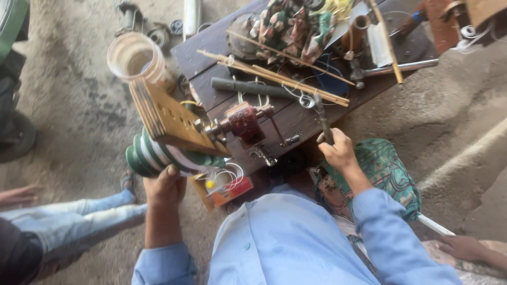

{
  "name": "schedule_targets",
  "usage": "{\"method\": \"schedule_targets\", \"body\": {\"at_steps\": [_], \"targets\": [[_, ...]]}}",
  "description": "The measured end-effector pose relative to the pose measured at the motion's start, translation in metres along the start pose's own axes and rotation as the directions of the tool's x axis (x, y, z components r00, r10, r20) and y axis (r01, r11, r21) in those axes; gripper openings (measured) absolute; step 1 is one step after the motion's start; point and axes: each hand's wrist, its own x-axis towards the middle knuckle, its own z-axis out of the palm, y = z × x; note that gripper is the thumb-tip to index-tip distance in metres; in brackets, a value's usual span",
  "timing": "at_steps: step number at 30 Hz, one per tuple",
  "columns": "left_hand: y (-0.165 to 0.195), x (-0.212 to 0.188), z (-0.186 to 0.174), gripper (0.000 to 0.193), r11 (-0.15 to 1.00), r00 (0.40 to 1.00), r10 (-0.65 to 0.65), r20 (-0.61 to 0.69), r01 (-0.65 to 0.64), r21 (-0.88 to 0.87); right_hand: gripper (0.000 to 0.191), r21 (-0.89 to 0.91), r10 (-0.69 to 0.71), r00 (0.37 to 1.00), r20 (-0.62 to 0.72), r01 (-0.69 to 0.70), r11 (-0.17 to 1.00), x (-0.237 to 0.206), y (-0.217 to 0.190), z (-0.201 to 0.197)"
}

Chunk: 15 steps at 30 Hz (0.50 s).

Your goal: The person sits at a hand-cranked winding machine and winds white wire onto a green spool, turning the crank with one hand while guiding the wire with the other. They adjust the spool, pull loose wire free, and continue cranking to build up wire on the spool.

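Leftmost, one clear jar (138, 57) stands on the ground. One green-and-white spool (158, 157) lies in the left hand (165, 187), fingers curled under it, below one wooden block (168, 120). One red winder (244, 122) sits on the dark table (296, 119), between the hands. Several thin sticks (274, 76) cross behind. The right hand (338, 152) is closed around one crank handle (323, 122).

The low table (296, 119) is dark, worn, matt wood. The hand winder (244, 122) is red-painted metal, chipped and dull. The perforated block (166, 117) is pale raw wood; the banded spool (153, 155) looks glossy green and white. Thin sticks (274, 76) are bare wood. The shirt (296, 243) is smooth blue cloth; the floor (79, 105) is rough grey.
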Motion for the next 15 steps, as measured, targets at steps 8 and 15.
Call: {"method": "schedule_targets", "body": {"at_steps": [8,15], "targets": [[0.011,0.003,0.014,0.061,0.999,0.996,-0.030,-0.079,0.032,0.020,0.018,-0.118,-0.398,0.886,-0.240,0.380,0.917,0.068,-0.082,0.016],[0.024,0.010,0.044,0.066,0.998,0.998,0.000,-0.058,0.004,0.065,0.026,0.239,-0.905,0.401,0.144,0.873,0.425,0.059,-0.286,0.033]]}}
